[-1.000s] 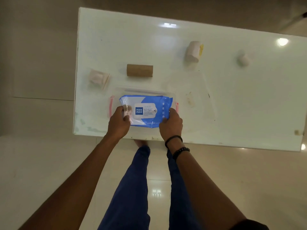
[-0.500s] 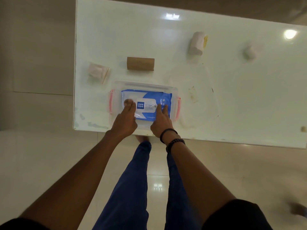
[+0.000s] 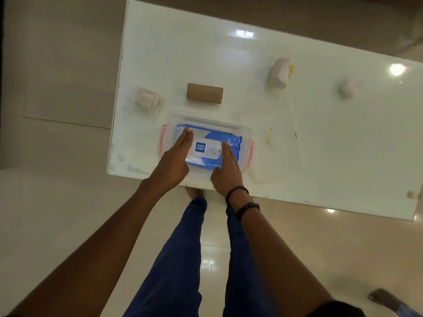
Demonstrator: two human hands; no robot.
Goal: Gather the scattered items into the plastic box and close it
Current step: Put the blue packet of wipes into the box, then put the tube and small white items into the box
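A clear plastic box (image 3: 246, 136) with pink side clips stands near the table's front-left edge. A blue pack of wet wipes (image 3: 226, 143) lies flat inside it. My left hand (image 3: 175, 157) rests flat on the pack's left part, fingers straight. My right hand (image 3: 227, 171) lies flat on its right part. Neither hand grips anything. A clear lid (image 3: 274, 143) lies on the table to the right of the box. Scattered behind are a brown cardboard tube (image 3: 204, 93), a pinkish wrapped packet (image 3: 147, 101), a white roll with a yellow tag (image 3: 279, 73) and a small pale bundle (image 3: 348, 88).
The white glossy table (image 3: 183, 42) reflects ceiling lights. Its left edge and front edge are close to the box. My legs in blue trousers stand below the front edge. Another person's bare foot (image 3: 382, 300) shows on the tiled floor at the bottom right.
The wipes pack went from being held over the box to lying inside it. Both hands let go and now press flat on top of it.
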